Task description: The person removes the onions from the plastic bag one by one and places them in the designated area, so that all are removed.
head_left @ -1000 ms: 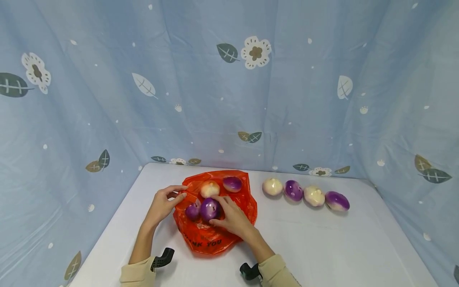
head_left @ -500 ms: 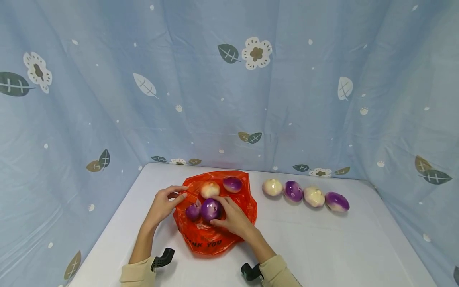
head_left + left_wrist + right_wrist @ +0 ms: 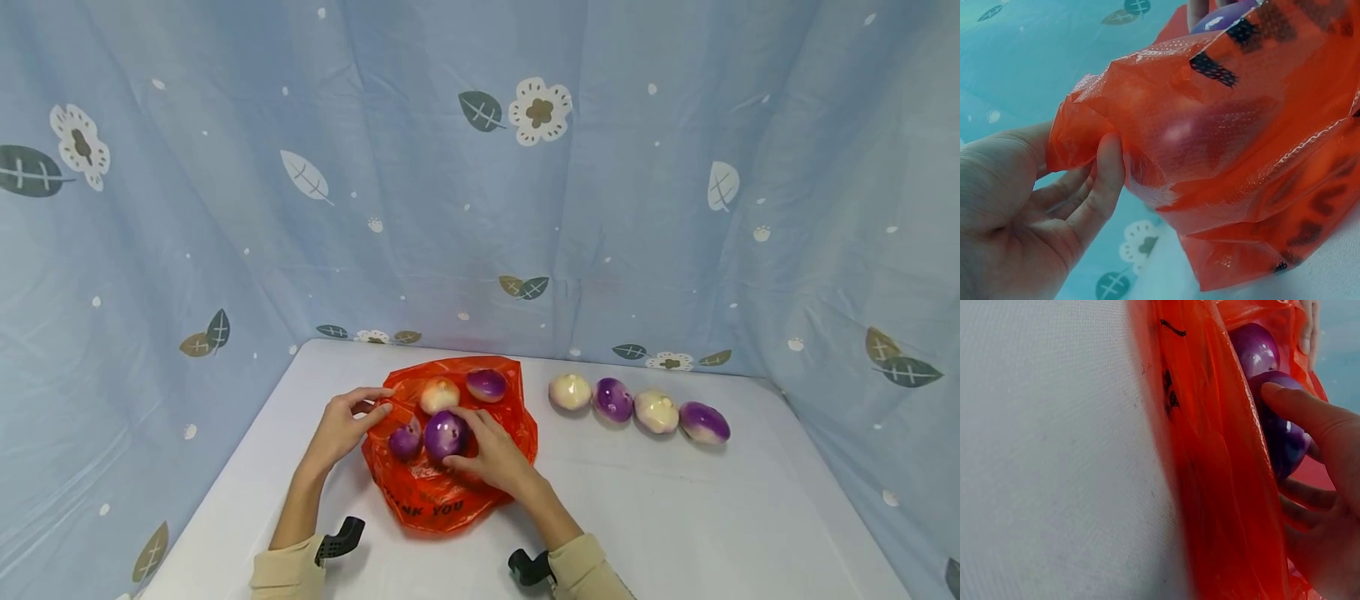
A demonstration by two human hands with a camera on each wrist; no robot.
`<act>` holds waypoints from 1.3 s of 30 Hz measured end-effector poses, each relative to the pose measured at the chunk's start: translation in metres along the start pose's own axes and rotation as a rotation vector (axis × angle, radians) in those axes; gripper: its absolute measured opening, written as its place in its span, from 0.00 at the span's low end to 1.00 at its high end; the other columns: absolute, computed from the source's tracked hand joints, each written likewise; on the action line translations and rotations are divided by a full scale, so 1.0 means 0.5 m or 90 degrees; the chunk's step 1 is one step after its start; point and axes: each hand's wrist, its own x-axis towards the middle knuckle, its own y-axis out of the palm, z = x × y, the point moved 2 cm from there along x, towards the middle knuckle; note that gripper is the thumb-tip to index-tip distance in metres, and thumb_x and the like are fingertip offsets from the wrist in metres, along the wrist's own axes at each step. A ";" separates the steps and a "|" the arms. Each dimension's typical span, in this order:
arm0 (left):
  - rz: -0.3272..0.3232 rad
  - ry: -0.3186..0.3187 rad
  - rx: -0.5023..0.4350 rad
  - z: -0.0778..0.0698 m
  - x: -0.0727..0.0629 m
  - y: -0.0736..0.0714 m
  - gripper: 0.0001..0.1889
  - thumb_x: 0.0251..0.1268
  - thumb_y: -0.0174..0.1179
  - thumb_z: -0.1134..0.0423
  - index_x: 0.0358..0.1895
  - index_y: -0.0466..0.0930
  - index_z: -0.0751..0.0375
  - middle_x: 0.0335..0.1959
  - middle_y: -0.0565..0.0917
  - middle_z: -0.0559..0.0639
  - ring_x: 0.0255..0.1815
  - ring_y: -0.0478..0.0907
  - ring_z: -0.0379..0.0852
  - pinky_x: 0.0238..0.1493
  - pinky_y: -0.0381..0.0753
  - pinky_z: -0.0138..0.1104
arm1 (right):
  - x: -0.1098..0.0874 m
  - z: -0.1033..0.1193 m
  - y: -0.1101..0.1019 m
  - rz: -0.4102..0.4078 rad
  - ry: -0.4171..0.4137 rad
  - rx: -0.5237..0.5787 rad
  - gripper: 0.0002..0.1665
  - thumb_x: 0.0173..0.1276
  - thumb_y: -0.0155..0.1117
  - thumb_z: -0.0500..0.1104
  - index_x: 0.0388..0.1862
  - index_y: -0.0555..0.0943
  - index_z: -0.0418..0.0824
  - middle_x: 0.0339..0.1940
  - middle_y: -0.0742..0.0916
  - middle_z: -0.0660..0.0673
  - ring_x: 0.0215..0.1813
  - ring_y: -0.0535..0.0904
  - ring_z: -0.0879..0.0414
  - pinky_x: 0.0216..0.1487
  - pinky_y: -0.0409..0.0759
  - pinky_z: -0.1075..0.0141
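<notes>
A red plastic bag with black "THANK YOU" lettering lies spread on the white table, its mouth wide. My left hand pinches the bag's left edge between thumb and fingers; the left wrist view shows the gathered film. My right hand grips a glossy purple-and-white turnip-like vegetable inside the bag, thumb near and fingers beyond. Beside it on the left sits a smaller-looking purple one. A cream one and another purple one lie farther back in the bag.
Right of the bag, several similar vegetables form a row: a cream one, a purple one, a second cream one and a purple-and-white one. A blue patterned curtain surrounds the white table at the back and sides.
My right hand has shifted slightly right with the purple-and-white vegetable in its grip, widening the gap to the purple one on its left. My left hand stays at the bag's edge.
</notes>
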 end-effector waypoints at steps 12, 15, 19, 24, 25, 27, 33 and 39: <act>0.011 -0.018 0.006 -0.002 0.000 0.005 0.16 0.64 0.66 0.55 0.53 0.85 0.53 0.52 0.85 0.56 0.47 0.81 0.52 0.39 0.81 0.24 | -0.008 -0.001 -0.013 -0.006 -0.001 -0.011 0.47 0.59 0.71 0.61 0.74 0.62 0.57 0.67 0.74 0.43 0.68 0.74 0.46 0.61 0.79 0.47; 0.012 -0.021 0.010 -0.001 0.000 0.005 0.16 0.64 0.66 0.55 0.53 0.85 0.53 0.52 0.85 0.56 0.47 0.81 0.52 0.39 0.81 0.24 | -0.009 0.000 -0.019 -0.010 0.004 -0.006 0.47 0.59 0.71 0.62 0.74 0.62 0.58 0.68 0.74 0.43 0.68 0.74 0.45 0.60 0.79 0.46; 0.012 -0.024 0.013 -0.001 0.000 0.004 0.16 0.64 0.66 0.55 0.53 0.85 0.53 0.53 0.85 0.56 0.47 0.81 0.52 0.39 0.81 0.24 | -0.011 0.000 -0.027 -0.017 0.010 -0.006 0.47 0.59 0.71 0.62 0.74 0.61 0.62 0.67 0.74 0.45 0.68 0.74 0.46 0.59 0.80 0.48; 0.010 -0.023 0.014 -0.002 -0.001 0.006 0.15 0.64 0.65 0.56 0.53 0.85 0.53 0.52 0.85 0.56 0.46 0.81 0.52 0.38 0.81 0.24 | -0.018 0.000 -0.041 -0.034 -0.004 -0.012 0.46 0.58 0.71 0.62 0.74 0.61 0.64 0.65 0.75 0.48 0.67 0.75 0.49 0.59 0.81 0.49; 0.010 -0.022 0.014 -0.002 -0.001 0.006 0.15 0.64 0.65 0.56 0.53 0.84 0.53 0.52 0.85 0.56 0.46 0.81 0.51 0.38 0.81 0.24 | -0.020 0.001 -0.045 -0.037 -0.006 -0.012 0.46 0.58 0.71 0.62 0.73 0.61 0.64 0.65 0.75 0.48 0.67 0.75 0.49 0.59 0.81 0.49; 0.010 -0.022 0.013 -0.002 -0.002 0.006 0.15 0.65 0.65 0.57 0.53 0.84 0.53 0.52 0.85 0.56 0.46 0.81 0.51 0.38 0.81 0.24 | -0.024 0.001 -0.051 -0.042 -0.007 -0.008 0.46 0.58 0.72 0.62 0.73 0.62 0.63 0.65 0.75 0.48 0.67 0.75 0.48 0.59 0.81 0.48; 0.009 -0.024 0.014 0.000 -0.001 0.006 0.15 0.65 0.65 0.56 0.53 0.84 0.53 0.52 0.85 0.56 0.47 0.81 0.51 0.38 0.81 0.24 | -0.033 0.000 -0.066 -0.044 0.009 0.004 0.48 0.58 0.72 0.61 0.74 0.61 0.61 0.66 0.74 0.48 0.68 0.74 0.47 0.58 0.81 0.46; 0.013 -0.024 0.012 0.003 0.000 0.006 0.16 0.64 0.66 0.54 0.53 0.84 0.53 0.53 0.85 0.56 0.46 0.81 0.51 0.38 0.81 0.24 | -0.042 -0.007 -0.084 -0.062 0.001 0.006 0.48 0.58 0.72 0.60 0.75 0.61 0.61 0.62 0.77 0.49 0.65 0.76 0.49 0.60 0.80 0.48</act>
